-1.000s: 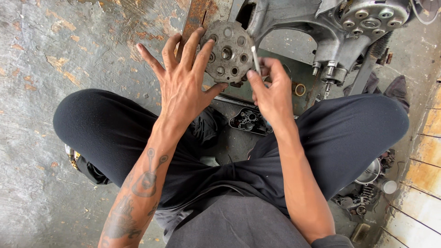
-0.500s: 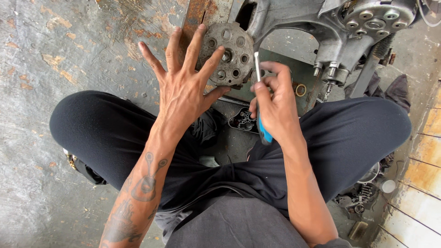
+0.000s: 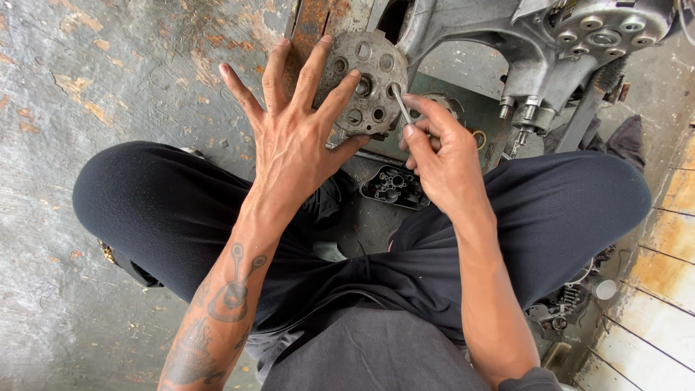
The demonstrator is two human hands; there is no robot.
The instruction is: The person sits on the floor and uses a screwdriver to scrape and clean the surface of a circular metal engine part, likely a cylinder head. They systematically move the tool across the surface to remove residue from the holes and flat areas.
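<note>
A round grey metal disc point(image 3: 373, 69) with several holes sits on the end of a silver engine casing point(image 3: 507, 43). My left hand point(image 3: 297, 137) lies flat against the disc's left side, fingers spread, thumb under its lower edge. My right hand point(image 3: 441, 156) grips a screwdriver point(image 3: 400, 101); its metal shaft points up-left with the tip at a hole on the disc's right edge. The handle is hidden inside my fist. I sit cross-legged in dark trousers, both arms reaching forward over my knees.
A small black metal part point(image 3: 394, 187) lies on the floor between my knees. A brass ring point(image 3: 478, 139) lies below the casing. Bolts hang under the casing point(image 3: 525, 116). More engine parts point(image 3: 572, 300) sit by my right knee, next to a rusty slatted surface point(image 3: 666, 289). Worn concrete floor lies to the left.
My right hand has turned and moved the screwdriver tip up-left to the disc's right edge; its blue handle no longer shows. My left hand stays pressed on the disc.
</note>
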